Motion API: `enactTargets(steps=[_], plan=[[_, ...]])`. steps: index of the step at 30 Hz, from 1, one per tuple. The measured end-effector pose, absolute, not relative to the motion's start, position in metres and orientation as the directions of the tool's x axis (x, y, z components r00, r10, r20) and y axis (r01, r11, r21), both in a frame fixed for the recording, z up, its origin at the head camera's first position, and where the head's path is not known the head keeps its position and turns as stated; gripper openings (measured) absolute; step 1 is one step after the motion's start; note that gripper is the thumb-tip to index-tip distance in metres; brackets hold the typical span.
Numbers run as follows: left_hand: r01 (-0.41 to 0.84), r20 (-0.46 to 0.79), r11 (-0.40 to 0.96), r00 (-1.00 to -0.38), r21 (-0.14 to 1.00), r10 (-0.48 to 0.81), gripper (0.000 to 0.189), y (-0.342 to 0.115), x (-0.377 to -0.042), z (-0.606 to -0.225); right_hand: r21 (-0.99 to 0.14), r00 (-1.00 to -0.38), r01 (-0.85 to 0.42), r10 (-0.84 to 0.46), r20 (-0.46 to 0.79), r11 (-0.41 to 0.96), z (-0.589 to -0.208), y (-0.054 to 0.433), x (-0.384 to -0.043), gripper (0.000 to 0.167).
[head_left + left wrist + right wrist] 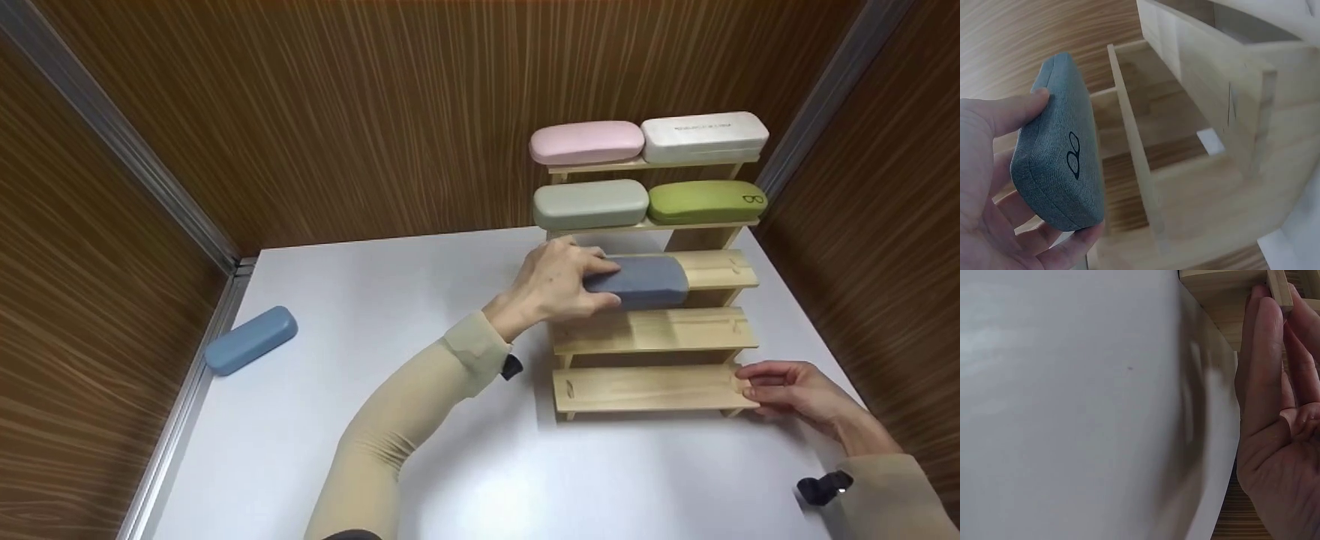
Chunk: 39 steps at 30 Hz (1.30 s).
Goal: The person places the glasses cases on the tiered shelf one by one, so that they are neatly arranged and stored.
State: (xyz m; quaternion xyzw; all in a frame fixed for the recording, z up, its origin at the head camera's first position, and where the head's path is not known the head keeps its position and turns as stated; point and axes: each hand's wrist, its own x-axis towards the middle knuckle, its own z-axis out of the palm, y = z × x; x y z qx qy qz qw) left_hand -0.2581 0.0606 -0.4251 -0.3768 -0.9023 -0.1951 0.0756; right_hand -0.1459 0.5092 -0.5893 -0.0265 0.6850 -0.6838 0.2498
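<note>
My left hand (559,281) grips a blue-grey fabric glasses case (641,281) by its left end, thumb on one side and fingers on the other. In the left wrist view, a small glasses drawing shows on the end of this case (1067,146). The case is at the middle step of a stepped wooden rack (652,388), overlapping that step in the head view. At the rack's lowest step, my right hand (806,397) pinches the right end of the board. The right wrist view shows fingers (1268,343) on both sides of that board end (1279,292).
On the top step sit a pink case (586,142) and a white case (705,137). One step down are a pale green case (591,204) and a lime green case (707,201). A blue case (251,340) lies at the white table's (360,300) left edge. Wood-grain panels (375,112) enclose the table.
</note>
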Motion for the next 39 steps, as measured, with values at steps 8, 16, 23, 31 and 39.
enactTargets(steps=[8, 16, 23, 31, 39], plan=[[0.704, 0.284, 0.642, -0.71, 0.302, 0.644, 0.048, 0.091, -0.256, -0.428, -0.95, -0.876, 0.306, -0.375, -0.304, 0.056, -0.59, 0.509, -0.145, 0.044], [0.659, 0.236, 0.695, -0.752, 0.289, 0.615, 0.05, 0.122, -0.257, -0.428, -0.953, -0.884, 0.297, -0.361, -0.299, 0.063, -0.591, 0.508, -0.145, 0.043], [0.618, 0.203, 0.716, -0.785, 0.325, 0.585, 0.049, 0.146, -0.255, -0.431, -0.949, -0.881, 0.305, -0.358, -0.311, 0.075, -0.59, 0.509, -0.145, 0.043], [0.59, 0.183, 0.721, -0.804, 0.364, 0.565, 0.05, 0.172, -0.256, -0.432, -0.951, -0.879, 0.302, -0.368, -0.302, 0.061, -0.59, 0.509, -0.145, 0.045], [0.547, 0.155, 0.735, -0.831, 0.4, 0.534, 0.05, 0.193, -0.261, -0.432, -0.95, -0.884, 0.3, -0.349, -0.311, 0.087, -0.588, 0.508, -0.145, 0.043]])
